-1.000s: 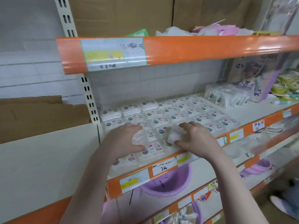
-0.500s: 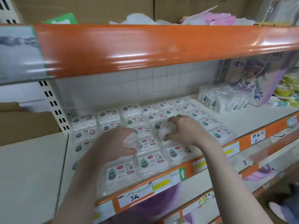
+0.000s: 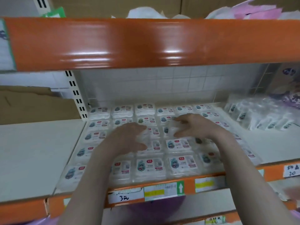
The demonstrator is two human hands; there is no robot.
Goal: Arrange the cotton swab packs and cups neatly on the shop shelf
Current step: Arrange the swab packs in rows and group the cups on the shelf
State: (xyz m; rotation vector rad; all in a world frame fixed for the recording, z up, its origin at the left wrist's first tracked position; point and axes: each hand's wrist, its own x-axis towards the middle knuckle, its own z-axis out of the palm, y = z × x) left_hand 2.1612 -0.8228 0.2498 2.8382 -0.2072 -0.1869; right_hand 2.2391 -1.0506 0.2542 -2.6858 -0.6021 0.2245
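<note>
Several flat white cotton swab packs point(image 3: 149, 164) lie in rows across the shop shelf point(image 3: 189, 184), labels facing up. My left hand point(image 3: 126, 138) hovers over the middle of the rows, its fingers and thumb curled round a clear pack point(image 3: 146, 135). Just to its right, my right hand point(image 3: 194, 127) holds another clear pack point(image 3: 170, 127) between fingers and thumb, low over the third row. The picture is blurred, so both grips are faint. No cups are visible.
The orange beam of the upper shelf point(image 3: 146, 44) hangs close above. A heap of clear bagged packs point(image 3: 263, 117) sits at the right, by a printed box point(image 3: 289, 85). Cardboard point(image 3: 37, 104) lies to the left. A purple basin point(image 3: 154, 207) sits on the shelf below.
The view has closed in and shifted left along the shelf. Both hands, each with a pack, have reached further back over the rows and drawn closer together.
</note>
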